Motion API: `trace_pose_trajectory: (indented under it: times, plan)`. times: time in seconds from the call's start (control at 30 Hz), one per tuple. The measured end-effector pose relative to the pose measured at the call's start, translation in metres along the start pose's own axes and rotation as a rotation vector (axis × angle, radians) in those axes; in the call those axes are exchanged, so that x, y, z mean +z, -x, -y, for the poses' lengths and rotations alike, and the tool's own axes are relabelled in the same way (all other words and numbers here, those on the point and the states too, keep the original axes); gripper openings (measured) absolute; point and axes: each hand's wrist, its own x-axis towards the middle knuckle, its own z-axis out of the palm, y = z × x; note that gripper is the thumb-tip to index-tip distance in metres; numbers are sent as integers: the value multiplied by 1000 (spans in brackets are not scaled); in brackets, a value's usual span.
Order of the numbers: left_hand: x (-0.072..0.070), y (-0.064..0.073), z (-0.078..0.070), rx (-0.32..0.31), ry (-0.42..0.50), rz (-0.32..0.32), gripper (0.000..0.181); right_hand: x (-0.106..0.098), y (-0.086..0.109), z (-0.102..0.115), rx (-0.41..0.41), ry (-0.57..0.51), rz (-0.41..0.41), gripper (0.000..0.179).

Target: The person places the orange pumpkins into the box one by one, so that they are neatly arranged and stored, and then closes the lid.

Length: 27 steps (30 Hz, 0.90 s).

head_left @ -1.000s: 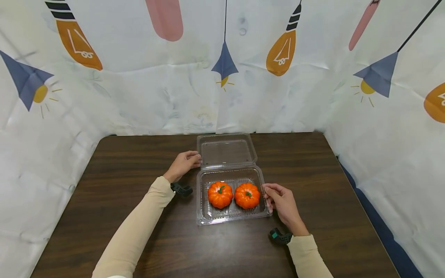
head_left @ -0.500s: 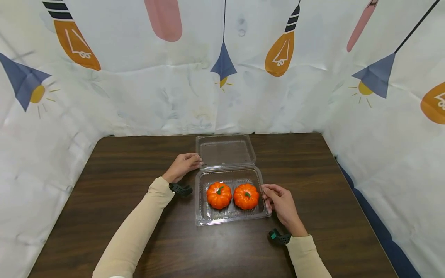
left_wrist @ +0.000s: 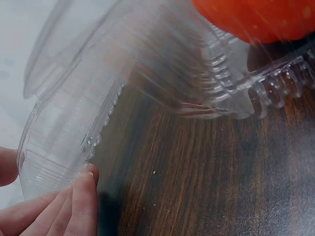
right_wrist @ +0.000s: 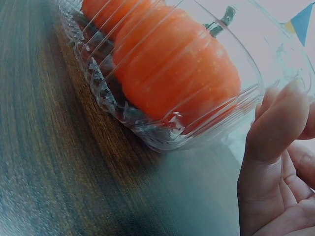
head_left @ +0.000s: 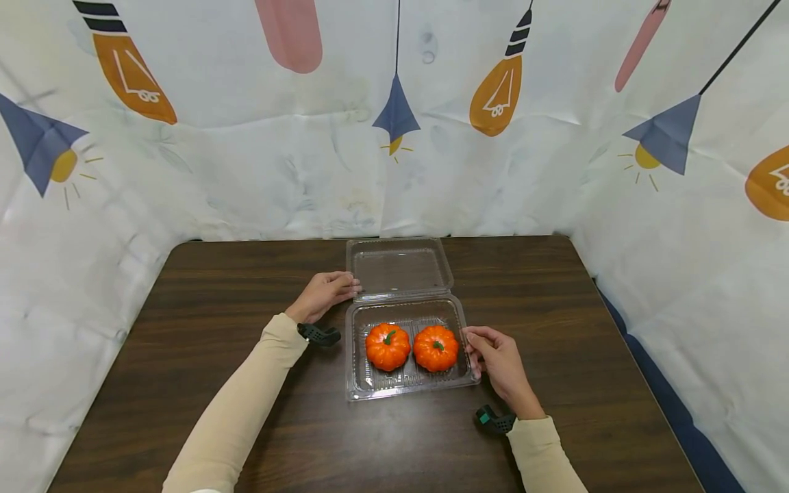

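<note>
A clear plastic clamshell container [head_left: 351, 370] lies unfolded on the table, its lid [head_left: 401, 270] tipped back on the far side. Two small orange pumpkins with green stems sit side by side in the base, a left pumpkin [head_left: 387, 347] and a right pumpkin [head_left: 435, 348]. My left hand [head_left: 327, 294] pinches the lid's left edge; in the left wrist view its fingertips [left_wrist: 87, 184] are on one side of the plastic and the thumb on the other. My right hand [head_left: 501, 363] pinches the base's right rim, with the thumb [right_wrist: 275, 128] uppermost in the right wrist view.
The dark wood-grain table [head_left: 246, 260] ends just behind the lid. White curtains [head_left: 277, 178] printed with lamps and bulbs hang around its back and sides. A black band [head_left: 320, 335] is on the left wrist, another band [head_left: 495, 419] on the right.
The left hand has shifted very slightly toward the lid's edge and nearer to me. The right hand, container and pumpkins keep their places; the head view has drifted a little.
</note>
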Motion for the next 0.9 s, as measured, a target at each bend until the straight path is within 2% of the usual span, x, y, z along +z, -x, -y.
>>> trace_pose_trajectory:
  times: [0.4, 0.9]
  plan:
    - [-2, 3, -4, 9, 22, 8, 57, 1, 2, 1, 2, 7, -12, 34]
    - [-3, 14, -14, 25, 1, 20, 58, 2, 3, 1, -5, 7, -12, 33]
